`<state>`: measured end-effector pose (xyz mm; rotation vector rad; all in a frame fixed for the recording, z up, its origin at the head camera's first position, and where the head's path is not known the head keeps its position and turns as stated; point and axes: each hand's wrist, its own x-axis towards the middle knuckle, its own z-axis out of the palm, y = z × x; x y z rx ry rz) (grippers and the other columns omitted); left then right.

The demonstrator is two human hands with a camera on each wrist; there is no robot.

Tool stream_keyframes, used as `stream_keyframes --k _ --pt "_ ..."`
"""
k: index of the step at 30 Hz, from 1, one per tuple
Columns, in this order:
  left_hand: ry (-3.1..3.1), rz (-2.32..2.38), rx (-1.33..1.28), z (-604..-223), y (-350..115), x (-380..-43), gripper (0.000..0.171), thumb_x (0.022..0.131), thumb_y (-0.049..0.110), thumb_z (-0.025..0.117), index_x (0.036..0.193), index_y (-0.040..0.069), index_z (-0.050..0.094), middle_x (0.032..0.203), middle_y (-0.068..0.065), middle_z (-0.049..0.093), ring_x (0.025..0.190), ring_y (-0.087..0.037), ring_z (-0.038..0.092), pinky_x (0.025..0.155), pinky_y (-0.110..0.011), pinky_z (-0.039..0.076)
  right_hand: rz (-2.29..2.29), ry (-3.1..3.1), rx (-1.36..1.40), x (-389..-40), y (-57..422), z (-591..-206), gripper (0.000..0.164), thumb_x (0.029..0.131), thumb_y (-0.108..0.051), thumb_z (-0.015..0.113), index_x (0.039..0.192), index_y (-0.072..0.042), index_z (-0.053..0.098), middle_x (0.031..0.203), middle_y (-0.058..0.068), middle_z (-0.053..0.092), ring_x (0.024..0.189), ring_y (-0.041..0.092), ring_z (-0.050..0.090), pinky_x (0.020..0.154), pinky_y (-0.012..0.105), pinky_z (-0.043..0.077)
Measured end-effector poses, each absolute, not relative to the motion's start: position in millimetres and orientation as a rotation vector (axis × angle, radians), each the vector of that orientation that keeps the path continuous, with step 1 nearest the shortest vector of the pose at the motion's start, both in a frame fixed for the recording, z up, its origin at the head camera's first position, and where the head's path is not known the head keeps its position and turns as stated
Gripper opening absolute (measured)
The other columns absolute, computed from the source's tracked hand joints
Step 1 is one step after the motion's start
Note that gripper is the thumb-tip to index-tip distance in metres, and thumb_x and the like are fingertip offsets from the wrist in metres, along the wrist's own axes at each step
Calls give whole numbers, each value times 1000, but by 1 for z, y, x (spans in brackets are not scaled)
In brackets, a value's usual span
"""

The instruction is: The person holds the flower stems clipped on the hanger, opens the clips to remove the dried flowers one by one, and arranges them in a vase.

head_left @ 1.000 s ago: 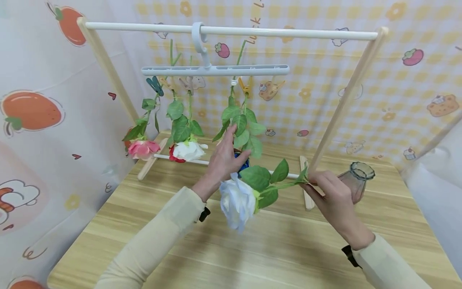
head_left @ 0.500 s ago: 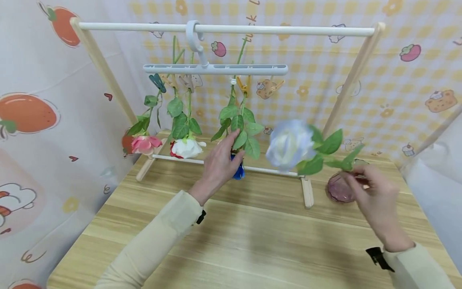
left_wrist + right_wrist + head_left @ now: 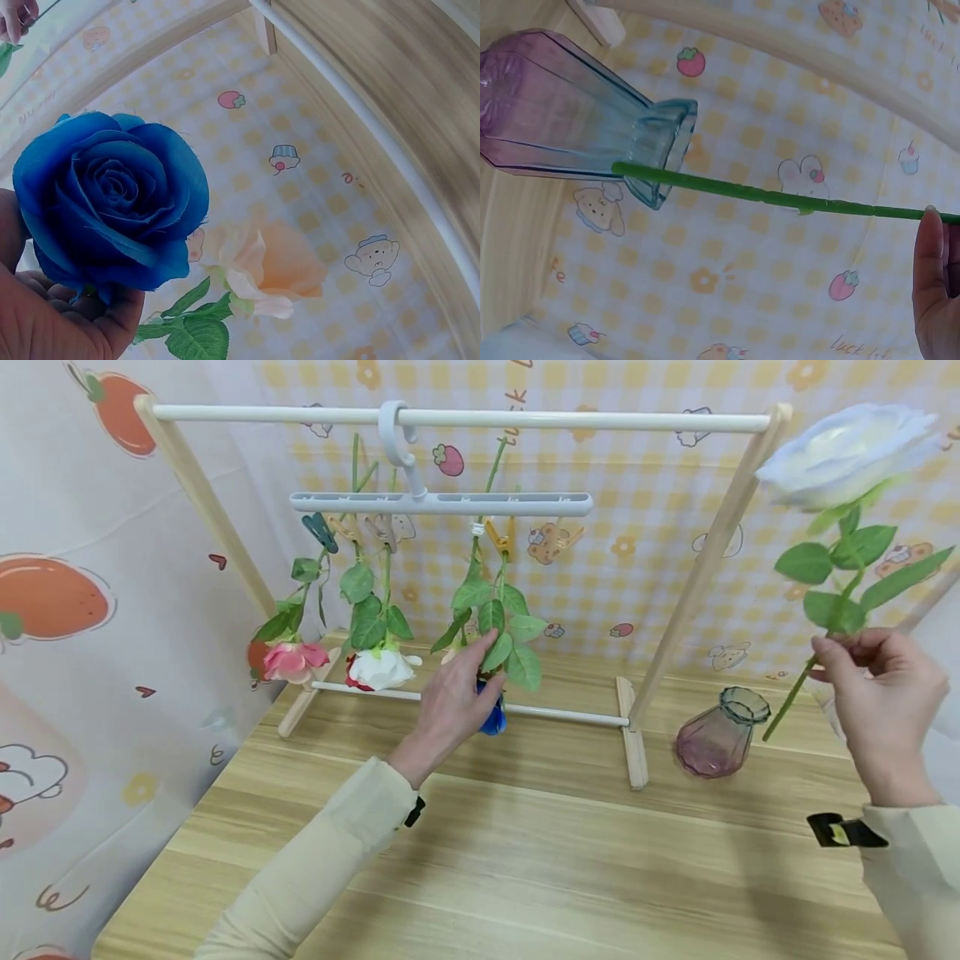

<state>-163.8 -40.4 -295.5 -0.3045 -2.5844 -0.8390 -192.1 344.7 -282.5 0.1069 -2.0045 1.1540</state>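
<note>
My right hand (image 3: 888, 706) pinches the green stem of a pale blue-white rose (image 3: 847, 460), bloom up, at the right of the head view. Below its stem end stands a purple-to-teal glass vase (image 3: 716, 743). In the right wrist view the bare stem (image 3: 780, 199) overlaps the vase's mouth (image 3: 675, 150). My left hand (image 3: 453, 697) holds a blue rose (image 3: 112, 187) just behind its bloom, fingers curled around its base. This rose hangs upside down from the grey hanger (image 3: 450, 504). A peach rose (image 3: 274, 266) hangs close by, mostly hidden in the head view.
A white rail (image 3: 585, 418) on a wooden rack carries the hanger. Pink (image 3: 292, 660) and white (image 3: 381, 668) roses hang head down at its left, with a bit of red behind. A yellow clip (image 3: 501, 537) grips a stem. The rack's right leg (image 3: 697, 572) stands between vase and roses.
My right hand has carried the pale rose from low in the middle out to the right, turning it bloom up and away from the front of the vase. My left hand has stayed by the blue rose.
</note>
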Motion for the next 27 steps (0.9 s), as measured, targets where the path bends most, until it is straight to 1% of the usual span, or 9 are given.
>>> stream_keyframes --k 3,7,10,15,19,22,27 --pt "-2582 -842 -309 -296 -40 -163 54 91 21 59 142 13 43 124 -10 61 98 -23 63 64 -36 51 1270 -1952 74 -205 350 -278 14 87 -7 61 80 -19 63 76 -17 59 64 -5 57 59 6 47" --pt "-2584 -850 -308 -296 -40 -163 54 91 22 59 142 13 43 120 -9 63 94 -22 64 63 -36 50 1434 -1897 38 -221 354 -270 13 86 -7 63 78 -16 63 75 -8 60 63 -1 58 56 8 48" --pt "-2584 -855 -314 -296 -40 -163 54 91 22 59 142 13 43 119 -9 64 93 -21 64 63 -35 50 1514 -1877 6 -230 355 -265 14 85 -5 64 75 -14 62 73 -7 60 61 0 57 54 9 47" --pt "-2586 -857 -331 -295 -40 -163 53 91 21 59 141 12 43 122 -9 62 95 -21 64 65 -35 51 1570 -1860 -39 -243 358 -258 16 85 -5 64 72 -13 60 71 -8 59 58 -1 56 52 8 47" --pt "-2591 -858 -322 -294 -40 -163 54 91 21 59 142 13 43 123 -9 62 98 -21 63 69 -37 51 1696 -1797 -50 -252 358 -253 15 83 -3 65 71 -12 62 70 -5 60 57 1 58 51 10 47" --pt "-2590 -853 -325 -294 -40 -163 54 91 21 59 141 12 43 125 -9 61 100 -22 62 72 -38 51 1845 -1711 -42 -259 356 -256 14 82 0 67 71 -8 62 68 -2 61 56 3 59 50 11 48" --pt "-2589 -845 -344 -294 -40 -163 53 91 21 58 141 11 43 130 -9 58 104 -22 61 75 -39 52 2006 -1713 -19 -262 351 -276 12 81 2 67 74 -5 61 67 -3 63 55 4 61 51 14 49"
